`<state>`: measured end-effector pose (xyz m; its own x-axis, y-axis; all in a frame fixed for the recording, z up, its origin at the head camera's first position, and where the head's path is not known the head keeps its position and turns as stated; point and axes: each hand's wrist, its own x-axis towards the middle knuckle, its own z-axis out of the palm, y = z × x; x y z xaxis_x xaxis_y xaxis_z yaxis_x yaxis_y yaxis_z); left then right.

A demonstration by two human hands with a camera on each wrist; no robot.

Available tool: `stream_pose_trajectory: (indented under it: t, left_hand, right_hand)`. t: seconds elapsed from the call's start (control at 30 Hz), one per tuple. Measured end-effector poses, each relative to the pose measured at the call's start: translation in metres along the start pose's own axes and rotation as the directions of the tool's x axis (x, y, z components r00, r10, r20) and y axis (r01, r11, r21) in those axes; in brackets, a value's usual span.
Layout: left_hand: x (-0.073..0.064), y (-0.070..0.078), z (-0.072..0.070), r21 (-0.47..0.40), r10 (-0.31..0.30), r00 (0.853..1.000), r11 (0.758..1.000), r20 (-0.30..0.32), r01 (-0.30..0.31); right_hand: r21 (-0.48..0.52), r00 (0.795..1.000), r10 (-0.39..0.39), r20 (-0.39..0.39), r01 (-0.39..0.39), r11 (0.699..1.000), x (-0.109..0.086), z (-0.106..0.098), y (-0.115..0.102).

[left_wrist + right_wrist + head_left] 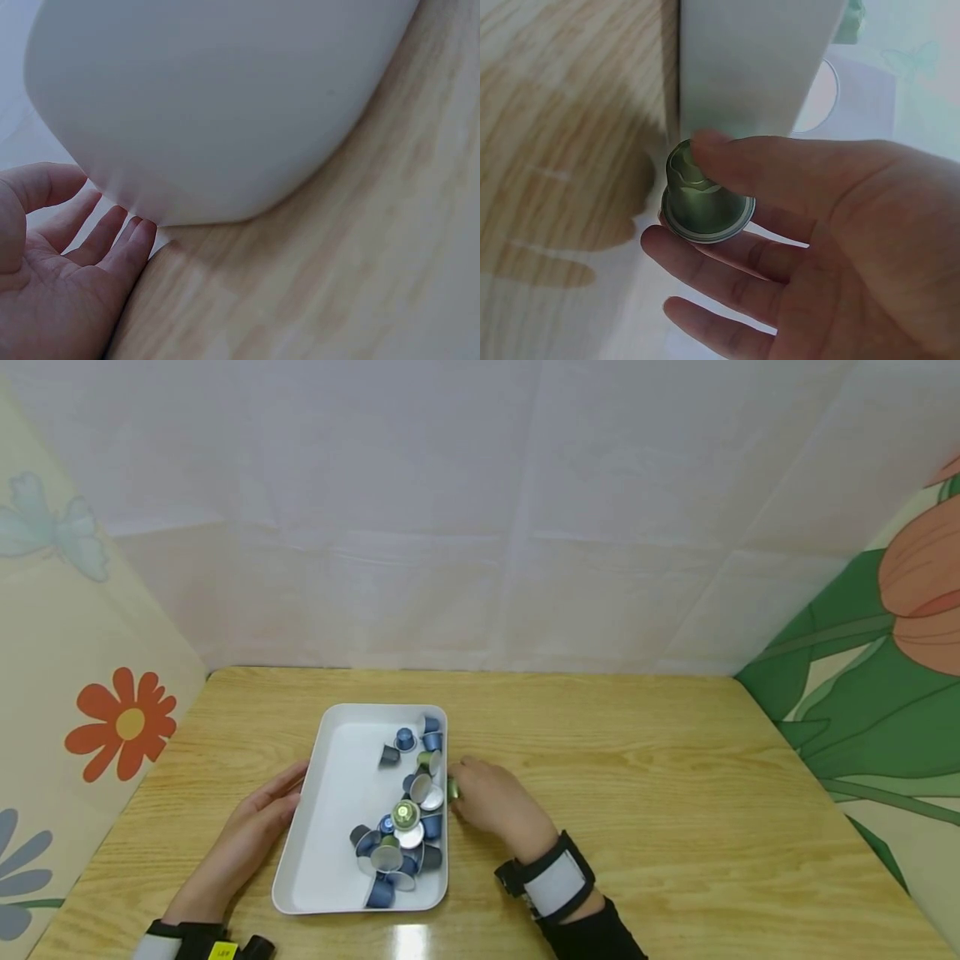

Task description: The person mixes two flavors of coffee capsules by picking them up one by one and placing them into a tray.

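A white tray (pixel 322 835) stands on the table with several blue, green and dark coffee capsules along its right half. My left hand (pixel 251 837) touches the tray's left side, fingertips (pixel 142 229) against the outer wall. Just outside the right wall, my right hand (pixel 495 802) pinches a green coffee capsule (pixel 705 202) between the thumb and fingers. The capsule's wide rim rests against the fingers, while the thumb lies over its narrow end. In the head view that hand hides most of the capsule.
A wooden table (pixel 660 793) extends to the right of the tray. White cloth (pixel 465 527) hangs behind it. Panels with a painted red flower (pixel 129 724) and green leaves (pixel 862 710) flank the table on both sides.
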<state>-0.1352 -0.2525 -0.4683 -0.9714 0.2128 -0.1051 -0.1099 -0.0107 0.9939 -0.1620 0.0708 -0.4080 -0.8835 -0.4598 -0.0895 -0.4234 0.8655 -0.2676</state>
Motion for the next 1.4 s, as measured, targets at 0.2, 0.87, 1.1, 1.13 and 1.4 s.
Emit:
stream_pose_trajectory:
  t: [0.2,0.87,1.1,1.13,1.4]
  left_hand:
    - [0.0,0.0,0.0,0.008,0.009,1.0,1.0,0.006,-0.009]
    - [0.0,0.0,-0.001,0.0,0.026,1.0,1.0,0.011,-0.026]
    - [0.0,0.001,0.0,0.011,0.021,1.0,1.0,0.01,-0.021]
    - [0.0,0.001,0.0,0.012,0.021,1.0,1.0,0.01,-0.021]
    - [0.0,0.001,0.0,0.006,0.027,1.0,1.0,0.012,-0.027]
  right_hand:
    - [0.021,1.0,0.0,-0.015,0.0,1.0,-0.004,-0.008,-0.001]
    - [0.017,0.993,-0.076,-0.095,0.078,0.997,-0.017,-0.033,-0.02]
    - [-0.047,0.97,-0.201,-0.137,0.196,0.979,-0.016,-0.031,-0.035]
    - [-0.063,0.965,-0.22,-0.142,0.213,0.975,-0.016,-0.031,-0.036]
    - [-0.154,0.921,-0.349,-0.172,0.325,0.933,-0.017,-0.026,-0.049]
